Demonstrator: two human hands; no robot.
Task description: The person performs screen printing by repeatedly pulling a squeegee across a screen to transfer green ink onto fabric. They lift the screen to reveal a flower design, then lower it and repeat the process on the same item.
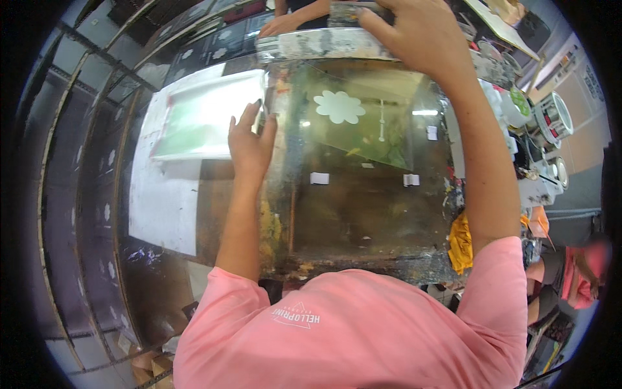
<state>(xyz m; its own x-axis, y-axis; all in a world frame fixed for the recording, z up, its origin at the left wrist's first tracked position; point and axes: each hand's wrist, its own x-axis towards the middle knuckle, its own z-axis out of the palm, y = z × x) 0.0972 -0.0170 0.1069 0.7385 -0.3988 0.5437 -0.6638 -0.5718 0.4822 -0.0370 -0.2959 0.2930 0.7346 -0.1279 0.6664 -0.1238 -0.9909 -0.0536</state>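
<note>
Holds left hand (251,141) spread-fingered at glossy sheet (207,123), upper left; could crease it by dragging. Can't make out finger grip of right hand (421,32), top.

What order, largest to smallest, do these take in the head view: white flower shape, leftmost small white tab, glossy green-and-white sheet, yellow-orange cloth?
1. Glossy green-and-white sheet
2. White flower shape and yellow-orange cloth: too alike to rank
3. Leftmost small white tab
</note>
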